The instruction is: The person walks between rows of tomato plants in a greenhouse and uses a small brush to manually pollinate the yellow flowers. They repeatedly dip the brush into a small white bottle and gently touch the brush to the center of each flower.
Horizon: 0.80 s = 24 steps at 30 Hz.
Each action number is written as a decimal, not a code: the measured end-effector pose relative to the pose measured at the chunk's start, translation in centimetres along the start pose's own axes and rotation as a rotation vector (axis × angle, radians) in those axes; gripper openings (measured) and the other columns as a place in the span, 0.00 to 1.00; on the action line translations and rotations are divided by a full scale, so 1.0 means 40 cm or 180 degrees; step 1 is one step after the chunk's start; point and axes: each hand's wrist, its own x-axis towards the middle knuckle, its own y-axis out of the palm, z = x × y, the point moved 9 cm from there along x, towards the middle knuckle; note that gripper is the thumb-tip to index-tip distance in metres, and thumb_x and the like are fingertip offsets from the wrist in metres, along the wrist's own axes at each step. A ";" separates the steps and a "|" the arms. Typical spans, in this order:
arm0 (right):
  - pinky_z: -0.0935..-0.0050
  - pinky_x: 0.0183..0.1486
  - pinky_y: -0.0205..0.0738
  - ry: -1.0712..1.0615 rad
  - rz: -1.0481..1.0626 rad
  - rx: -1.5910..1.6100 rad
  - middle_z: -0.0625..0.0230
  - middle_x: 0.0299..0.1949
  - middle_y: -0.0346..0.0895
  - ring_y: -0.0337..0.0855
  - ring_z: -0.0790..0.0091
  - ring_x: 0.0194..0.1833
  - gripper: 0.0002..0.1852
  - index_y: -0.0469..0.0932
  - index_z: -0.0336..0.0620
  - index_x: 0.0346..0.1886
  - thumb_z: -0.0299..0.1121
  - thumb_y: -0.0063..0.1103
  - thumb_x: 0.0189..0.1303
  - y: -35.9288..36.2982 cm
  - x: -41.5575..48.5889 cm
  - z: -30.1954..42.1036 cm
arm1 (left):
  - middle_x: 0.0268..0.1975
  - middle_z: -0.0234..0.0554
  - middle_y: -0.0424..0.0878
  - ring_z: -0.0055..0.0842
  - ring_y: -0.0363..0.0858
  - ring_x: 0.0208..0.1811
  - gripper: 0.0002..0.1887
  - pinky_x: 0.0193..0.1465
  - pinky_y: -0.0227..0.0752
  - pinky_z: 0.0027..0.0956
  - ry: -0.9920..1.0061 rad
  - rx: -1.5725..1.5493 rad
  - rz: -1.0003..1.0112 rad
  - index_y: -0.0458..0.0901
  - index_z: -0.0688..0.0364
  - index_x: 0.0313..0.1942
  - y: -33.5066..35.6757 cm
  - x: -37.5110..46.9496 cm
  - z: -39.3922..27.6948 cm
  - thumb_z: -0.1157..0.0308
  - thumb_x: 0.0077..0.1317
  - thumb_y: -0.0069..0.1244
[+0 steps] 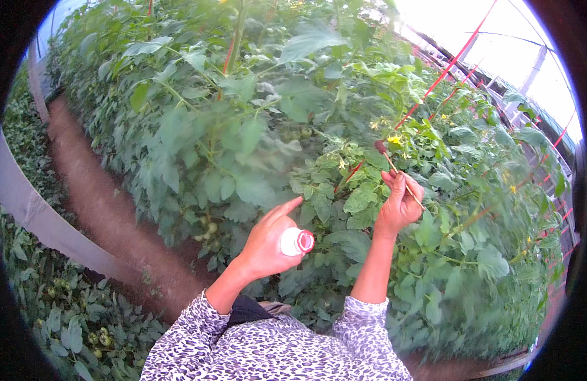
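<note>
In my left hand [273,245] is a small white plastic bottle [290,241] with a red rim around its open mouth; the index finger points away from it, towards the leaves. My right hand [401,201] pinches a thin wooden stick [411,193] between thumb and fingers. A dark red, rounded tip [380,146] on the stick's upper end is beside a yellow tomato flower [395,139]; whether they touch I cannot tell. Paler blossoms [342,164] hang on the plant to the left of the stick.
Dense tomato plants [255,138] stand before me, with red support strings [448,68] running up at the right. Green tomatoes [209,229] hang low. A bare soil path [91,166] runs along the left, bordered by a pale curved strip [46,216]. More plants [70,328] grow beyond it.
</note>
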 end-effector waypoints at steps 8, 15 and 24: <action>0.70 0.40 0.78 0.0002 0.0095 -0.1468 0.61 0.36 0.83 0.85 0.67 0.33 0.03 0.80 0.35 0.35 0.22 0.56 0.63 0.010 0.011 0.017 | 0.65 0.60 0.68 0.49 0.72 0.61 0.20 0.59 0.67 0.44 -0.0106 0.0054 -0.0200 0.74 0.59 0.34 -0.012 -0.064 0.009 0.69 0.41 0.65; 0.78 0.23 0.73 0.0767 0.0470 0.1365 0.52 0.33 0.76 0.76 0.66 0.24 0.07 0.76 0.37 0.41 0.30 0.50 0.69 -0.053 -0.125 0.220 | 0.63 0.62 0.68 0.51 0.68 0.63 0.20 0.61 0.65 0.47 -0.0799 0.0153 -0.0597 0.74 0.62 0.33 -0.047 -0.213 0.034 0.68 0.40 0.63; 0.75 0.23 0.76 0.2413 0.2228 0.2204 0.51 0.33 0.73 0.77 0.67 0.27 0.11 0.68 0.34 0.42 0.33 0.55 0.67 0.110 -0.446 0.242 | 0.63 0.60 0.68 0.52 0.68 0.62 0.20 0.61 0.64 0.48 -0.1565 0.0569 -0.0811 0.75 0.59 0.35 -0.076 -0.500 -0.048 0.68 0.40 0.64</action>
